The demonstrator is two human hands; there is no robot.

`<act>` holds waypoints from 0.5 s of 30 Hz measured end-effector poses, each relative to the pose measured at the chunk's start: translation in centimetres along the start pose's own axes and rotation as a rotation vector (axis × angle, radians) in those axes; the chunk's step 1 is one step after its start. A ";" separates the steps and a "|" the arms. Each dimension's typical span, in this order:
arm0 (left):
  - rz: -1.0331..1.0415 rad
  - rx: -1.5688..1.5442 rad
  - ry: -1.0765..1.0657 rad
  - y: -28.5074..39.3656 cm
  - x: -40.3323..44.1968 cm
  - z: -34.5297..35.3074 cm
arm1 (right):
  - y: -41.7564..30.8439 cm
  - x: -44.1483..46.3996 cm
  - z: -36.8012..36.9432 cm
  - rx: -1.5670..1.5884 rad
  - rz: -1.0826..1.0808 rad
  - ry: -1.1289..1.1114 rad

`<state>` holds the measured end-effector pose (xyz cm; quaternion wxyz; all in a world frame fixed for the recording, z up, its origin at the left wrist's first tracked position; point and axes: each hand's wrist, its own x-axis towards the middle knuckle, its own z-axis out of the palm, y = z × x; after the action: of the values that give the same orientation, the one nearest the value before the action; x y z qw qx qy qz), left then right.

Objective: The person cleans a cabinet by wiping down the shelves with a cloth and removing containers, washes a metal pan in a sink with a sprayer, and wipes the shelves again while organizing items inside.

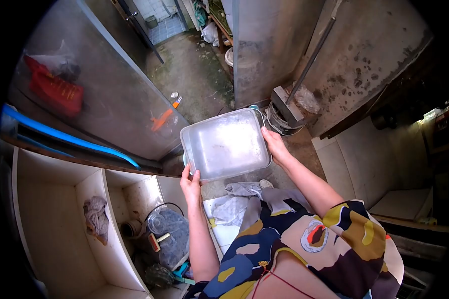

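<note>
A rectangular silvery tray (228,144) with rounded corners and a raised rim is held out in front of me, slightly tilted. My left hand (190,185) grips its near left corner, thumb on the rim. At the right side, my right hand (275,145) is closed round the edge. The fingers under the tray are hidden on both sides. Just beyond my right hand stands a bucket (279,118) with a long-handled mop (290,106) resting in it.
White open cubbies (92,182) stand at the left, holding a grey rag (96,214) and a bagged item (169,234). A blue hose (75,139) runs above them. Ahead, a doorway opens onto a concrete floor (192,74). A red bag (55,89) hangs at the left.
</note>
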<state>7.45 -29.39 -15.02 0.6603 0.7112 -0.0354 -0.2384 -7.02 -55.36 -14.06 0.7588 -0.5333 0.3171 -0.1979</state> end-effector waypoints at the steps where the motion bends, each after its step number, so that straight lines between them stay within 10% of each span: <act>1: -0.014 0.006 -0.030 0.0 0.1 0.0 | 0.1 -0.1 -0.1 -0.010 0.002 0.006; 15: -0.145 -0.145 -0.224 0.5 0.0 3.8 | 0.9 -1.2 -3.5 0.193 0.174 0.013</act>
<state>6.16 -32.92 -14.59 0.6830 0.6312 -0.0399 -0.3654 -10.35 -56.64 -15.40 0.8187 -0.4271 0.3468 -0.1643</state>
